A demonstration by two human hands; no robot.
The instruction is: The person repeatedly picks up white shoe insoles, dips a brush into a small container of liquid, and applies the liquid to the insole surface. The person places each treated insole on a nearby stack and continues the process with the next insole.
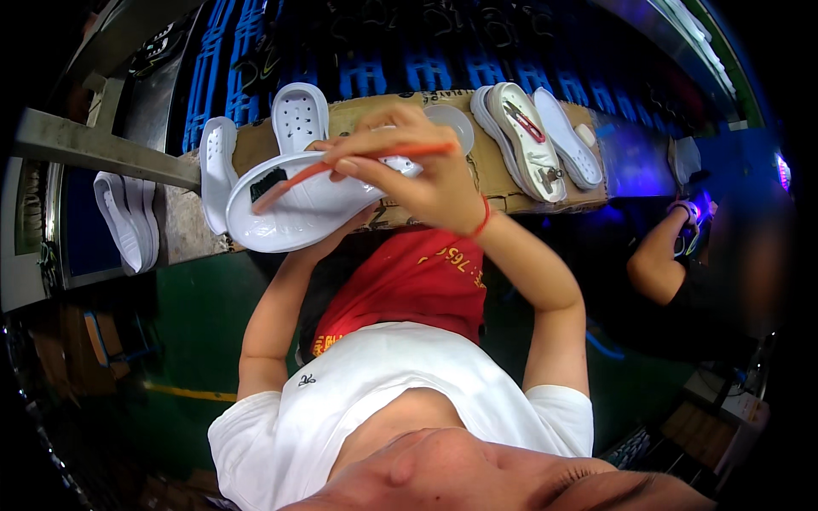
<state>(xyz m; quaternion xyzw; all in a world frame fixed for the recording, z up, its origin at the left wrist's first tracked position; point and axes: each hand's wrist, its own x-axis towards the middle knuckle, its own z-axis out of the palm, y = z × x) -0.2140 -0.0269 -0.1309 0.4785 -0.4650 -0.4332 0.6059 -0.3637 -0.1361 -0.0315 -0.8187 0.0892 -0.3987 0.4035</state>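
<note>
My left hand (334, 238) holds a white shoe sole (341, 200) from below, tilted over the near edge of the bench. The sole's inner face is turned up, and most of the left fingers are hidden beneath it. My right hand (417, 166) grips an orange-handled brush (311, 173) above the sole. Its dark bristles are at the sole's left end, against the inner surface. Just beyond this sole, a white sole with small holes (300, 119) lies on the cardboard. Another white sole (219, 166) rests left of the one I hold.
Cardboard (375, 109) covers the bench. A translucent bowl (453, 126) stands behind my right hand; several white soles (569, 140) lie right of it, one bearing a red-handled tool (524, 121). A metal bar (111, 149) crosses at left, near stacked soles (123, 221). At right shows a co-worker's arm (658, 260).
</note>
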